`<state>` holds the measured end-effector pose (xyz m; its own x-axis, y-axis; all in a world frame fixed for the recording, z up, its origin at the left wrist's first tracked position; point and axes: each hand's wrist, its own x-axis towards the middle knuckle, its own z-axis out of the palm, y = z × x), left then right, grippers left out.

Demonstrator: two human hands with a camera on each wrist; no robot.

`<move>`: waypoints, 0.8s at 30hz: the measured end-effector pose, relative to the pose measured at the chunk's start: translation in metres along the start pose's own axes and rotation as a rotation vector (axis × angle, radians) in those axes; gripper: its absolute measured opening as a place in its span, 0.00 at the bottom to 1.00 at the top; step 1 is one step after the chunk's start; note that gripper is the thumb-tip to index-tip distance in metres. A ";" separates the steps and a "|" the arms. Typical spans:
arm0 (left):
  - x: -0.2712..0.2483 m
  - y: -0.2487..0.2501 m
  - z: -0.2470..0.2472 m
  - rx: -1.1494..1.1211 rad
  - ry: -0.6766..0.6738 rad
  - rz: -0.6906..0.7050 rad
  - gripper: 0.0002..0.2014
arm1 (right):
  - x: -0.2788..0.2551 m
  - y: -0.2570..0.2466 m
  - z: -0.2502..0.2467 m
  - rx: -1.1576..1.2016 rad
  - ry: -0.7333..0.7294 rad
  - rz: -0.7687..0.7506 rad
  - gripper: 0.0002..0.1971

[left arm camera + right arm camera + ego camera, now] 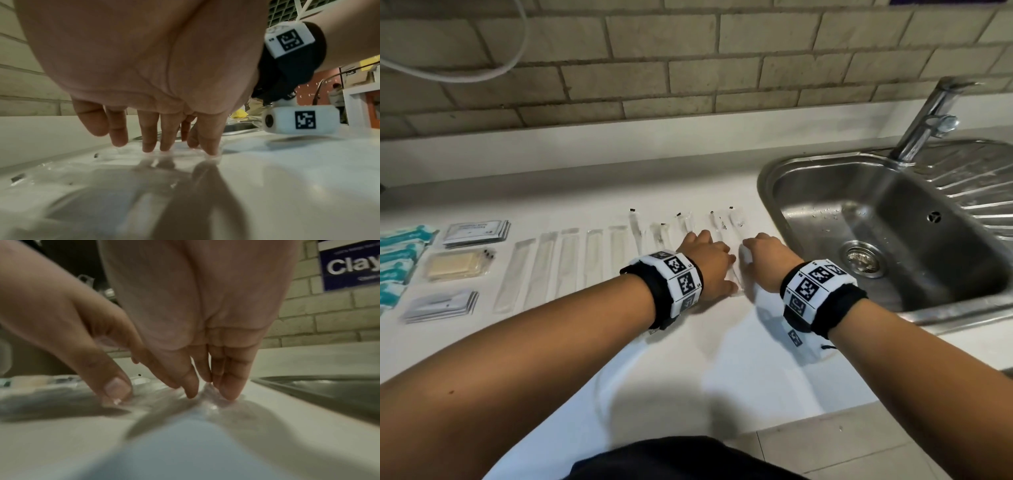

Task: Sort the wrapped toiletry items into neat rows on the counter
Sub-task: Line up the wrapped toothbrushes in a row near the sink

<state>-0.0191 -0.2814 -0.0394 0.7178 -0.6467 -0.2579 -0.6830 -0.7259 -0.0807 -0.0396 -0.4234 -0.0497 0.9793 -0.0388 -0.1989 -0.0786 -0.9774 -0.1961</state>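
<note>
Several clear wrapped items with black tips [722, 222] lie side by side on the white counter [722, 359], left of the sink. My left hand [709, 263] rests on them palm down, its straight fingertips [148, 147] touching the plastic and its thumb [117, 386] pressing the near end of one wrapper [736, 274]. My right hand [763, 257] sits just right of it, thumb and straight fingertips [228, 394] set down on that same crinkled wrapper [207, 402]. A row of long frosted wrapped items [571, 263] lies further left.
A steel sink [767, 185] with a tap [928, 120] borders the wrappers on the right. At the far left lie teal packets [400, 250], two stacks of grey sachets [476, 233], and a beige wrapped bar [455, 265]. A brick wall [688, 68] backs the counter.
</note>
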 end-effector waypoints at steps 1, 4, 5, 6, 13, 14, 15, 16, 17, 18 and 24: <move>-0.002 0.002 0.001 0.009 0.004 -0.006 0.30 | -0.002 0.001 0.001 0.005 -0.007 -0.006 0.14; -0.007 0.007 0.001 0.011 0.027 -0.022 0.29 | -0.010 0.003 0.002 0.023 -0.017 -0.022 0.10; -0.008 0.007 0.002 0.010 0.033 -0.028 0.28 | -0.013 0.003 0.004 0.031 -0.025 -0.021 0.08; -0.009 0.008 0.002 0.010 0.037 -0.034 0.28 | -0.016 0.003 0.005 0.039 -0.034 -0.021 0.06; -0.011 0.008 0.003 0.027 0.014 -0.059 0.28 | -0.023 0.003 0.011 0.022 -0.025 -0.027 0.10; -0.011 0.008 0.003 0.025 0.017 -0.057 0.27 | -0.023 0.002 0.012 0.016 -0.026 -0.030 0.10; -0.012 0.008 0.002 0.023 0.021 -0.057 0.26 | -0.023 0.001 0.012 0.010 -0.022 -0.032 0.08; -0.013 0.008 0.002 0.023 0.023 -0.057 0.25 | -0.024 -0.001 0.013 0.008 -0.019 -0.031 0.05; -0.013 0.008 0.002 0.024 0.027 -0.058 0.24 | -0.024 -0.002 0.012 0.009 -0.015 -0.029 0.03; -0.014 0.007 0.001 0.027 0.030 -0.060 0.23 | -0.024 -0.003 0.012 0.005 -0.012 -0.026 0.04; -0.019 0.010 0.004 0.035 0.026 -0.068 0.22 | -0.024 -0.002 0.012 -0.024 -0.031 -0.005 0.13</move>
<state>-0.0396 -0.2756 -0.0394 0.7657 -0.6024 -0.2255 -0.6365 -0.7601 -0.1305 -0.0652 -0.4178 -0.0555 0.9733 -0.0276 -0.2280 -0.0688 -0.9822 -0.1746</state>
